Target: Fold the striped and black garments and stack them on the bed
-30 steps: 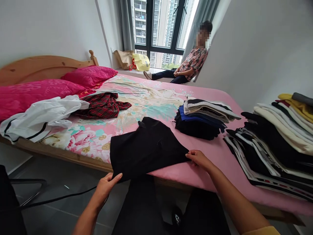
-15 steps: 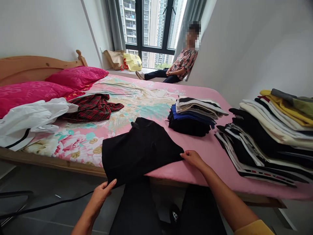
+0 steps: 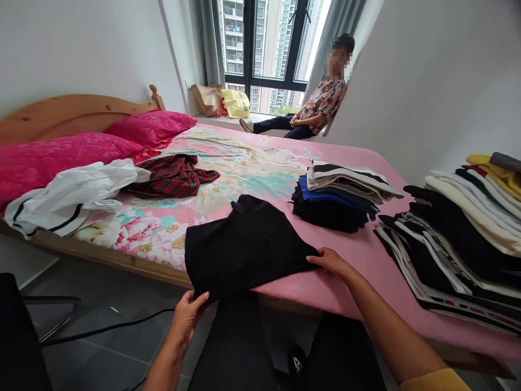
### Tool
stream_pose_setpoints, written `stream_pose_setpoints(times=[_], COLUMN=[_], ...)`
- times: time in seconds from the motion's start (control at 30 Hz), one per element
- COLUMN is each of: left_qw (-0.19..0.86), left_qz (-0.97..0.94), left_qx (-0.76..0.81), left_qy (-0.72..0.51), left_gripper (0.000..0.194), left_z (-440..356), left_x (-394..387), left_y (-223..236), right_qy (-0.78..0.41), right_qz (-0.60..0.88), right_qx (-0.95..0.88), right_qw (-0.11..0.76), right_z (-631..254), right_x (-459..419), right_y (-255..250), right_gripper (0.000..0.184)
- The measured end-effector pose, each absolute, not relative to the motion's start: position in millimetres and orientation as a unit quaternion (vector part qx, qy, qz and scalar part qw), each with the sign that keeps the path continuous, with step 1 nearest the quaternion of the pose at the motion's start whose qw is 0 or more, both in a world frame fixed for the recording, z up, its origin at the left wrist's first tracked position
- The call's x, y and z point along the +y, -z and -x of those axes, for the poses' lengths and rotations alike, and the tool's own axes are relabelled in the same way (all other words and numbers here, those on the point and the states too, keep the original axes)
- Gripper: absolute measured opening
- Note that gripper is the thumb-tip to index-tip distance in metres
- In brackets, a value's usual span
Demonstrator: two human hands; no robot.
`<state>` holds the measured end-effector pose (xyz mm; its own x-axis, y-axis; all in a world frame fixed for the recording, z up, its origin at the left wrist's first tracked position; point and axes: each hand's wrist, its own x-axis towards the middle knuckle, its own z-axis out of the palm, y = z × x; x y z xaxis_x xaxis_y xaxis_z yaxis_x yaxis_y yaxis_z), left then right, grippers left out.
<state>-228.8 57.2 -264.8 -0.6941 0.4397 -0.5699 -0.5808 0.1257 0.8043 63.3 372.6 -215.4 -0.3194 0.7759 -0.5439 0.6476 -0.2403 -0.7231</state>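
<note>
A black garment (image 3: 248,250) lies spread on the near edge of the bed, its exact kind hard to make out. My left hand (image 3: 189,317) pinches its near left corner between thumb and fingers, just off the bed's edge. At the opposite end, my right hand (image 3: 331,262) grips the right corner, low over the pink sheet. Between the two hands the cloth is drawn fairly flat, with a small bunched bit at its far side.
Folded clothes form a small stack (image 3: 337,201) and a taller pile (image 3: 459,239) on the right. A red plaid garment (image 3: 175,176) and a white garment (image 3: 81,190) lie loose at left, near magenta pillows (image 3: 150,127). A person (image 3: 321,103) sits by the window.
The view has turned slightly left, so everything sits further right. Both hands keep hold of the black garment, and its near left corner is slightly higher in view.
</note>
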Motion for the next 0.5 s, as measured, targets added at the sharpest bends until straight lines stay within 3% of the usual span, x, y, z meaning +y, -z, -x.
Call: stream_pose_setpoints(times=[0.3, 0.5], left_qw=[0.441, 0.529], left_qz=[0.164, 0.037], left_qx=[0.530, 0.543], left_qy=[-0.705, -0.651], left_gripper=[0.029, 0.026], left_z=[225.2, 194.8], left_x=[52.9, 10.7], left_y=[235.1, 202.3], right_qy=[-0.714, -0.788], right_qz=[0.497, 0.459], right_qx=[-0.484, -0.378], right_qw=[0.090, 0.159], right_z=[-59.3, -151.4], right_x=[351.6, 259.4], right_y=[201.2, 202.6], right_gripper=[0.028, 0.036])
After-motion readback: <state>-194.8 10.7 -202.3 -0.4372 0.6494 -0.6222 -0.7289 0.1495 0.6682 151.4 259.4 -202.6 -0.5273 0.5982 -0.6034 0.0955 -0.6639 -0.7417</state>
